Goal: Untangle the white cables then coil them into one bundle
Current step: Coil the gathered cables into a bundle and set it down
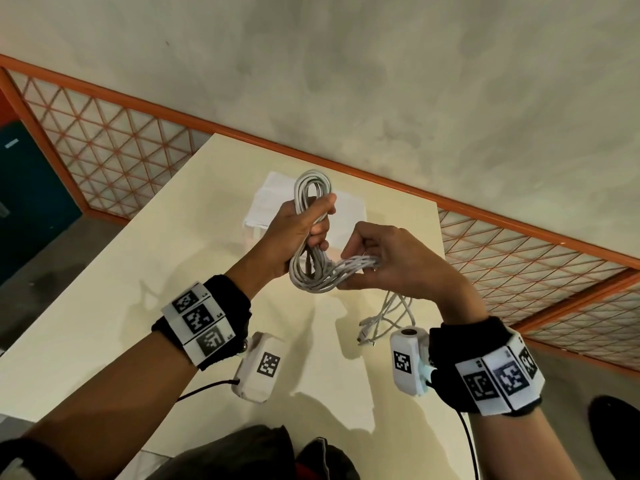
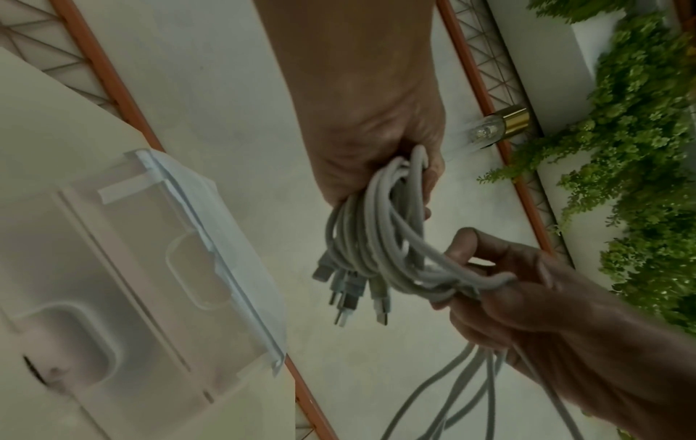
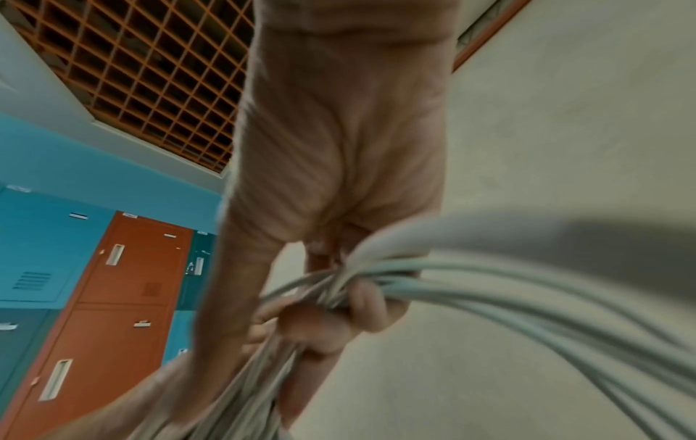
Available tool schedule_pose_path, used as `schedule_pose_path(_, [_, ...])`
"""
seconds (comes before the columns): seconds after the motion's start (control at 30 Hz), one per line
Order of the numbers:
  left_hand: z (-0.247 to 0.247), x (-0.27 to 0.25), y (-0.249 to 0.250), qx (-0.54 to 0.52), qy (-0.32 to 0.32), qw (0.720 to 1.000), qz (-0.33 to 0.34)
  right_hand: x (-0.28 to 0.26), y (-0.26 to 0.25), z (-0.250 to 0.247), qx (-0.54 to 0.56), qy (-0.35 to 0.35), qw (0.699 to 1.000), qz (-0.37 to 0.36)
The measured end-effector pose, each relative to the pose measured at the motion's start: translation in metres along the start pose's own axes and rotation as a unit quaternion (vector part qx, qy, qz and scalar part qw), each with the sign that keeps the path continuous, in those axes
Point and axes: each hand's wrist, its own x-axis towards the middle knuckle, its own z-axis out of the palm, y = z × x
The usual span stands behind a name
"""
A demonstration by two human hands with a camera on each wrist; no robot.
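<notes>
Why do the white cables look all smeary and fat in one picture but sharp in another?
In the right wrist view the white cables pass very close to the lens, so they blur and swell beside the right hand. In the head view the coil gripped by the left hand is sharp, and hard light throws crisp shadows onto the cream table. The left wrist view is dim.

Dim, soft indoor light; faint shadows on the table (image 1: pixel 180 258); wrist views blurred, edges warped.

Head view downward over table (image 1: pixel 173 265); both wrist views close, upward, sharing the cables (image 2: pixel 376 238).
</notes>
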Motion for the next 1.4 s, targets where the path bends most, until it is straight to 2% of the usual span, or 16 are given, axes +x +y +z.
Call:
schedule_pose_path(0.07, [-0.002,0.001,0.002,-0.004,0.000,1.000,0.006,-0.001,0.000,0.001,0.016,-0.031,0.999,0.019])
schedule_pose_path(0.13, [-0.004,0.002,0.002,-0.017,0.001,1.000,0.006,-0.002,0.001,0.004,0.035,-0.031,0.999,0.027])
schedule_pose_path(0.33, [-0.007,0.001,0.006,-0.009,-0.040,0.999,-0.010,0.001,0.004,0.009,-0.015,0.036,0.999,0.007])
schedule_pose_path(0.5, [0.000,-0.003,0.007,0.059,-0.037,0.998,0.001,-0.001,-0.008,0.011,-0.043,0.107,0.992,-0.046])
schedule_pose_path(0.6, [0.007,-0.007,0.005,0.072,-0.031,0.997,0.023,0.000,-0.013,0.010,-0.044,0.128,0.989,-0.058])
schedule_pose_path(0.7, [0.011,-0.011,0.005,0.031,-0.035,0.999,0.021,0.000,-0.015,0.007,-0.035,0.147,0.987,-0.056])
schedule_pose_path(0.8, [0.011,-0.013,0.004,0.058,-0.042,0.997,0.020,0.000,-0.017,0.010,-0.072,0.151,0.981,-0.096])
schedule_pose_path(0.9, [0.013,-0.019,0.001,0.105,-0.080,0.991,0.006,0.002,-0.018,0.014,-0.137,0.125,0.976,-0.118])
schedule_pose_path(1.07, [0.010,-0.024,-0.006,0.137,-0.168,0.975,-0.056,0.001,-0.022,0.017,-0.206,0.111,0.967,-0.100])
schedule_pose_path(1.23, [0.005,-0.020,-0.005,0.209,-0.203,0.949,-0.119,0.003,0.002,0.024,-0.071,0.134,0.984,-0.087])
schedule_pose_path(1.4, [-0.007,-0.014,-0.018,0.275,-0.200,0.931,-0.131,0.002,0.018,0.024,-0.040,0.117,0.991,-0.059])
